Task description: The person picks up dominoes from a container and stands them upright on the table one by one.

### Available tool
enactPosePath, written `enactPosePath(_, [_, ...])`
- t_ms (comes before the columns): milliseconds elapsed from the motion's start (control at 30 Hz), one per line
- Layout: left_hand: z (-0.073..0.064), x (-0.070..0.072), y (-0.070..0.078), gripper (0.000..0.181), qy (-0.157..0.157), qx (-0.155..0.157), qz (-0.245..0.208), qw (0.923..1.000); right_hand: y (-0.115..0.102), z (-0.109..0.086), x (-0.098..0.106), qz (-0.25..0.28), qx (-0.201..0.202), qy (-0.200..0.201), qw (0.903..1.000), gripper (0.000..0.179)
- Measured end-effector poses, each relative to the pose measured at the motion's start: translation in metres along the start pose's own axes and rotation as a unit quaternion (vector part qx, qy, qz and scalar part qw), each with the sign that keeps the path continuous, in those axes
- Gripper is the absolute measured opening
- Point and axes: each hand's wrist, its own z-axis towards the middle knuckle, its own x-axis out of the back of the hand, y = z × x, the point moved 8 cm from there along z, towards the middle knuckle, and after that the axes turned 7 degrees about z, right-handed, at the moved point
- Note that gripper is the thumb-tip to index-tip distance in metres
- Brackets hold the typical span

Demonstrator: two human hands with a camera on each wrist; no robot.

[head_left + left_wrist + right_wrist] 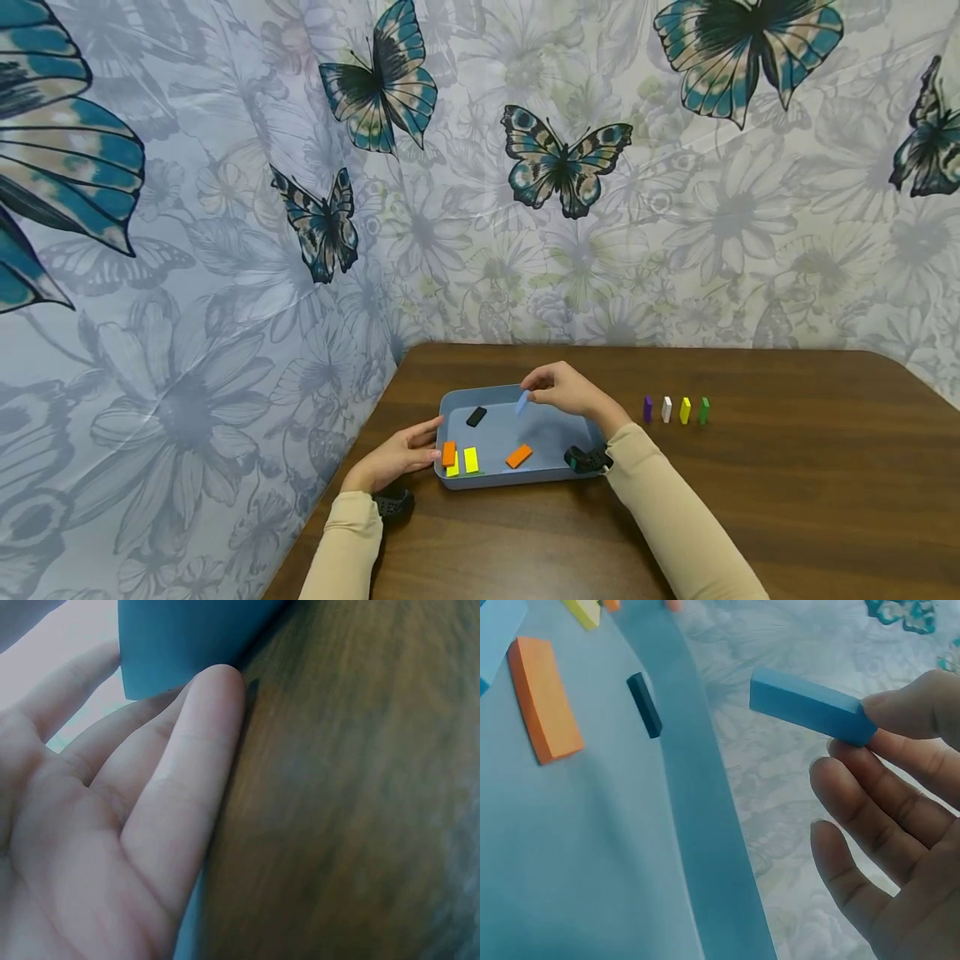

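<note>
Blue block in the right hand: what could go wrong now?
The right hand pinches the blue block near one end, so it might slip or swivel.
The purple block stands upright right of the tray; a bump could topple it into the white block.
The left hand touches the tray, so a nudge might shift the black block.

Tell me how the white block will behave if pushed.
The white block would likely tip, standing on a narrow end. Its flat faces make rolling unlikely. It is probably stiff: the similar blue block, pinched at one end by the right hand, looks straight.
</note>
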Motion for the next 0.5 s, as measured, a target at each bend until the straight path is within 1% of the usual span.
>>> enactPosePath(100, [0.000, 0.000, -0.001, 0.080, 0.001, 0.004, -0.003, 1.0000, 0.001, -0.007, 0.004, 0.016, 0.013, 0.012, 0.9997, 0.021])
enactPosePath(267, [0.000, 0.000, -0.001, 0.079, 0.004, -0.001, -0.002, 1.0000, 0.003, -0.018, 0.013, 0.028, 0.037, 0.032, 0.9984, 0.022])
enactPosePath(400, [0.000, 0.000, 0.000, 0.078, 0.009, -0.001, 0.002, 1.0000, 0.005, -0.027, 0.022, 0.037, 0.034, 0.050, 0.9975, 0.023])
enactPosePath(500, [-0.001, 0.000, 0.000, 0.078, 0.011, 0.001, 0.005, 0.9999, 0.007, -0.033, 0.030, 0.036, 0.023, 0.060, 0.9973, 0.025])
